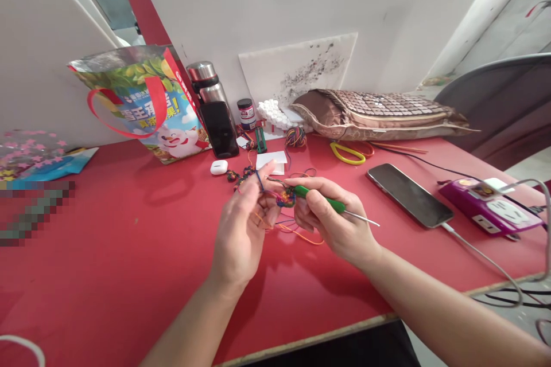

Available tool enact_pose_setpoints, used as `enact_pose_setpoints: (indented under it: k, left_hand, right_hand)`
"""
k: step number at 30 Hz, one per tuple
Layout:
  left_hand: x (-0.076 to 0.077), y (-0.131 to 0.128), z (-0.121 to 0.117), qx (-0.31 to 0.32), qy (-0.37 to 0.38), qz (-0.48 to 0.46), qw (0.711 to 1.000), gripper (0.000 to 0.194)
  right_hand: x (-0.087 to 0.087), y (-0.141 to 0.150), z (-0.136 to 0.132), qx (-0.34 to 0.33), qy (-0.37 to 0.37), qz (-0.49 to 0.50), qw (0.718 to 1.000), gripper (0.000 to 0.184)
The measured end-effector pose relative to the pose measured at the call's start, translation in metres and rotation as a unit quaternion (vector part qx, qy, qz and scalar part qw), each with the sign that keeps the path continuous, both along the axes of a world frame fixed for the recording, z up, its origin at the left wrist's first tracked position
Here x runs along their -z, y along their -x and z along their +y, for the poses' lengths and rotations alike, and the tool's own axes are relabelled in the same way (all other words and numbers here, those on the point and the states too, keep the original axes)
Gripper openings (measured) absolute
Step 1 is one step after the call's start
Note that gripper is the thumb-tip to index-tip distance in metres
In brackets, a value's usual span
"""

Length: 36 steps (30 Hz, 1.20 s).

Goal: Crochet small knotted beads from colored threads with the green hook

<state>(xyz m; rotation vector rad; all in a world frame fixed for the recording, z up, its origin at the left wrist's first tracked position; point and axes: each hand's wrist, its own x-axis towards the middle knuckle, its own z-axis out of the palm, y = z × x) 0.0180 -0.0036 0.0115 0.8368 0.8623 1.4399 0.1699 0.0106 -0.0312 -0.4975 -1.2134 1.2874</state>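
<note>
My right hand point(329, 212) is closed around the green handle of a crochet hook point(338, 205), whose thin metal shaft sticks out to the right. Between both hands is a small multicoloured crochet piece point(285, 199), pinched in the fingers of my left hand point(243, 223). Dark yarn runs over the raised left index finger. Loose orange and purple yarn strands point(301, 235) trail onto the table below. Behind the left hand lies a finished-looking multicoloured crochet strip point(244, 175), partly hidden by the fingers. A multicoloured yarn ball point(296, 137) sits farther back.
On the red table point(142, 264) stand a colourful bag point(172, 109), a steel flask point(206, 83), an upright phone point(220, 131) and a small jar point(246, 114). A white earbud case point(219, 167) lies left; yellow-handled scissors point(346, 153), another phone point(408, 194) and a purple power strip point(493, 206) lie right.
</note>
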Motion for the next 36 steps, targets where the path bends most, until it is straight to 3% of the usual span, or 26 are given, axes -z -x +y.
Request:
enact_pose_setpoints:
  k: [3,7,14,20,23,31,36]
  left_hand:
    - [-0.002,-0.001,0.005,-0.009,0.030,-0.021,0.999,0.045]
    - [0.001,0.005,0.011,0.015,0.029,-0.022,0.999,0.029]
    - [0.000,0.012,0.012,0.076,0.051,-0.035,0.995,0.028]
    - [-0.003,0.017,0.012,0.066,0.053,0.004,0.996,0.033]
    - [-0.004,0.022,0.013,0.072,0.034,0.011,0.997,0.038]
    - [0.001,0.021,0.008,0.185,0.025,0.024,0.982,0.054]
    - [0.005,0.012,0.003,0.203,0.013,0.071,0.977,0.073]
  right_hand:
    - [-0.002,0.000,-0.001,-0.014,-0.008,0.003,1.000,0.027]
    - [-0.002,0.000,-0.001,-0.021,-0.024,-0.010,0.999,0.029]
    - [0.003,-0.004,-0.001,0.032,-0.070,-0.096,0.992,0.031]
    - [-0.003,-0.010,-0.001,0.138,-0.277,-0.237,0.921,0.030]
    - [-0.004,-0.011,-0.001,0.160,-0.324,-0.250,0.898,0.035]
    - [0.000,-0.012,0.001,0.200,-0.323,-0.261,0.888,0.035]
    - [0.002,-0.010,0.000,0.187,-0.323,-0.245,0.895,0.034]
